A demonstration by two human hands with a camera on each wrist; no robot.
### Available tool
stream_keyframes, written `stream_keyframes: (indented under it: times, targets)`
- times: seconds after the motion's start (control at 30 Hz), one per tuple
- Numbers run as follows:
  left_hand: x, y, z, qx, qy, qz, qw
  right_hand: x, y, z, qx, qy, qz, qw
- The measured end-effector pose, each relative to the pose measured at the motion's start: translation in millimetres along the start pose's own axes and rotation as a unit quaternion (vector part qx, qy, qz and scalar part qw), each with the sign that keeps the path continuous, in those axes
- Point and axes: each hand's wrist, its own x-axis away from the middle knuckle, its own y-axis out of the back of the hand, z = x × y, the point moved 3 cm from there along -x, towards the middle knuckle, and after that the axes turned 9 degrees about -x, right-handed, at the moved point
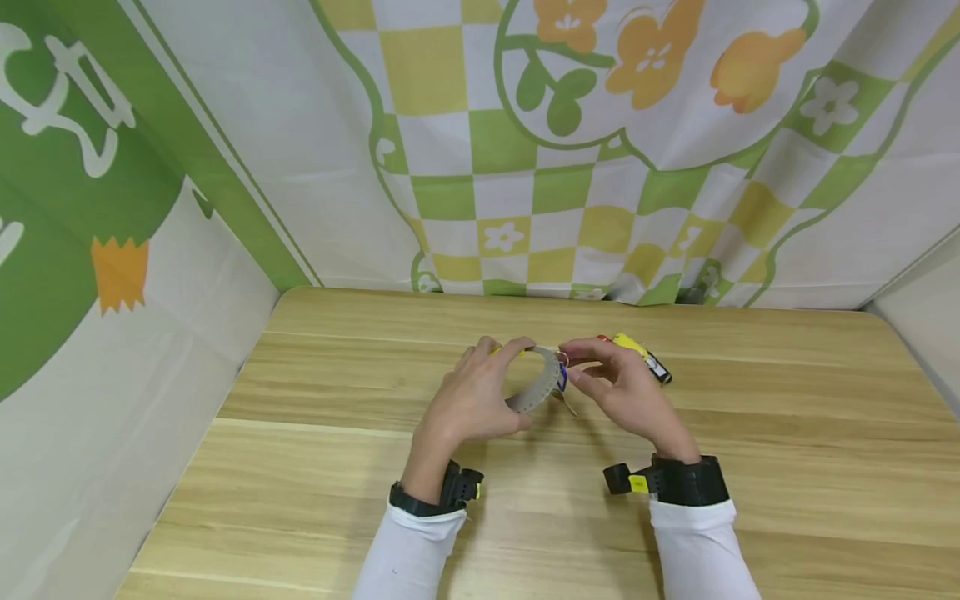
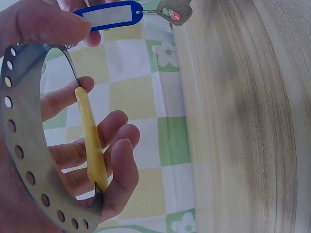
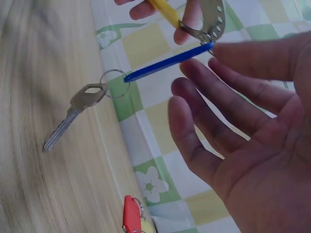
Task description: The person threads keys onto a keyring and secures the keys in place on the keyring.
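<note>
My left hand [image 1: 476,400] grips a flat metal ring [image 1: 542,390] with a row of holes along its band. A yellow handle [image 2: 91,141] forms part of the ring, and left fingers curl behind it in the left wrist view. Between thumb and fingertips, my right hand [image 1: 626,390] pinches the end of a blue key tag [image 3: 167,62] right at the ring's edge. A silver key [image 3: 80,104] dangles from the tag's other end on a wire loop. The tag's white label [image 2: 109,16] faces the left wrist camera.
Behind the right hand, a yellow tag [image 1: 628,342] and a black tag [image 1: 658,367] lie on the wooden table [image 1: 337,467]. A red tag [image 3: 131,213] with a wire loop is beside them. A patterned curtain [image 1: 435,200] hangs along the table's back edge.
</note>
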Motion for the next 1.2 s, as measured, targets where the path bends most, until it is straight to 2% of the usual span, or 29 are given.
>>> stream_keyframes:
  times: [0.17,0.43,0.53,0.8,1.2]
  targets:
    - [0.1,0.0,0.2,-0.001,-0.001,0.0,1.0,2,-3,18,-0.017,-0.011,0.011,1.0]
    - [0.0,-0.3,0.2,0.003,-0.003,0.002,1.0,2,-4,24,-0.008,-0.018,0.0,1.0]
    - [-0.1,-0.5,0.3,0.005,-0.001,0.003,1.0,2,-4,21,-0.009,-0.017,-0.005,1.0]
    - [0.1,0.3,0.6,0.003,0.003,-0.001,1.0,-1,-2,-8,-0.004,-0.022,-0.025,0.999]
    - [0.3,0.5,1.0,0.011,0.003,0.001,0.9999,-1,-3,-9,-0.004,-0.019,-0.035,0.999]
